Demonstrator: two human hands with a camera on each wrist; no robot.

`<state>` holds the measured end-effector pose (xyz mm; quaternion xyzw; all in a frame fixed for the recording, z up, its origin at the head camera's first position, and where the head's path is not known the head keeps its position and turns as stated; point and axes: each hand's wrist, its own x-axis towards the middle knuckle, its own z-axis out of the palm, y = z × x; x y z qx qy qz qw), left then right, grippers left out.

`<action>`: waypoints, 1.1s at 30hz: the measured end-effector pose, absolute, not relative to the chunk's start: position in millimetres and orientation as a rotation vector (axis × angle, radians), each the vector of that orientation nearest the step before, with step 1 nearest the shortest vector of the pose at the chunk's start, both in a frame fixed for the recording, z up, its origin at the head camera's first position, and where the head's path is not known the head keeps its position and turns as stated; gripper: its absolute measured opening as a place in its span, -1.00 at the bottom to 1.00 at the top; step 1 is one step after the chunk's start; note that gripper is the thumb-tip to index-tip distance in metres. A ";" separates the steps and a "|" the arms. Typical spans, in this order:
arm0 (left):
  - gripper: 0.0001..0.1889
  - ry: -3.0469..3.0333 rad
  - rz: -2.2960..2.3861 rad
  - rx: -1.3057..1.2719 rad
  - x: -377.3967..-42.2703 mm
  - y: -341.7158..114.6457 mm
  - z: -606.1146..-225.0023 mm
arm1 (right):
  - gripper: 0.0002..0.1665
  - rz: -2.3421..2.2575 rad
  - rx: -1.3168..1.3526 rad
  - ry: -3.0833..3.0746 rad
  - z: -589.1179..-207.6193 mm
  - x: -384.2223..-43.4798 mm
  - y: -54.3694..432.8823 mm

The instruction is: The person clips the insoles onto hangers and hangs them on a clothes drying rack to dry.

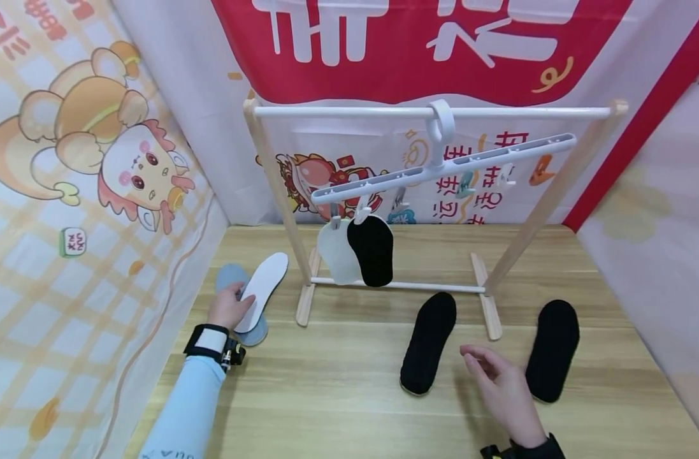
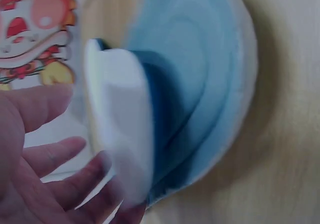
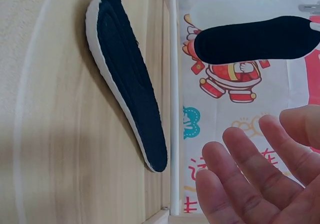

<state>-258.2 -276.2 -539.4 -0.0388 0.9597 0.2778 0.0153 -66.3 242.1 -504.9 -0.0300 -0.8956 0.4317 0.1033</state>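
My left hand (image 1: 230, 307) is at a white insole (image 1: 267, 280), which overlaps a light blue insole (image 1: 255, 335) on the table. In the left wrist view the white insole (image 2: 127, 119) stands tilted over the blue one (image 2: 200, 58), its lower end by the relaxed fingertips, the thumb apart from it. My right hand (image 1: 505, 389) hovers between two black insoles, one nearer the middle (image 1: 429, 344) and one at the right (image 1: 552, 350). Its fingers are loosely bent and hold nothing. Clipped to a white hanger (image 1: 498, 155) are a black insole (image 1: 372, 252) and a whitish one (image 1: 334, 255).
A wooden rack (image 1: 535, 204) with a white top bar (image 1: 338, 112) stands at the back and carries the hanger. Several clips hang from the hanger, including a white one (image 1: 505, 175). Printed cloth walls (image 1: 206, 236) border the wooden table (image 1: 326, 408).
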 end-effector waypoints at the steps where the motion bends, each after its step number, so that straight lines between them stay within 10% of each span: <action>1: -0.38 2.987 0.822 -0.115 -261.7 -277.5 -541.6 | -0.82 1.278 -0.073 -2.635 -505.6 -65.9 241.1; 15: -0.13 2.981 0.566 -0.277 -281.8 -278.5 -548.5 | -0.83 1.300 -0.013 -2.588 -497.6 -64.7 233.9; 33: -0.48 2.842 1.063 -0.261 -256.9 -269.8 -527.6 | -0.62 1.410 0.212 -2.452 -421.8 -137.8 243.1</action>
